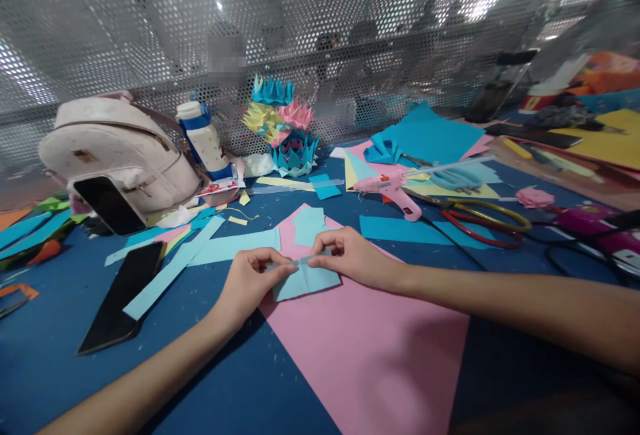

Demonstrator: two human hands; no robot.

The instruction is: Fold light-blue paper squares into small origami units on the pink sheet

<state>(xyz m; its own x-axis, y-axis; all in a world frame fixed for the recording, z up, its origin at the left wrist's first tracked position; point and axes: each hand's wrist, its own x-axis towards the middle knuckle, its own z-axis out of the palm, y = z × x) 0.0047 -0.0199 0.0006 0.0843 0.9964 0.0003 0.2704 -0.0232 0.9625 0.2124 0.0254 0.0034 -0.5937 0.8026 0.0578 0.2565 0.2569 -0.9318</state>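
Note:
A small light blue piece of paper [310, 281] with a crease down its middle is pinched between my two hands. My left hand [250, 278] grips its upper left edge between thumb and fingers. On the upper right edge, my right hand [353, 255] pinches it the same way. Beneath it lies a large pink sheet [380, 348], turned cornerwise on the blue table. Just beyond my fingers rests another light blue piece [309, 225]. Light blue strips [235, 247] lie to the left of my left hand.
A pink glue gun [390, 191] and scissors with red and yellow handles [483, 218] lie at the right. Folded paper flowers [280, 121] stand at the back beside a bottle [204, 138]. A backpack [117, 148] and a dark phone [123, 298] are at the left.

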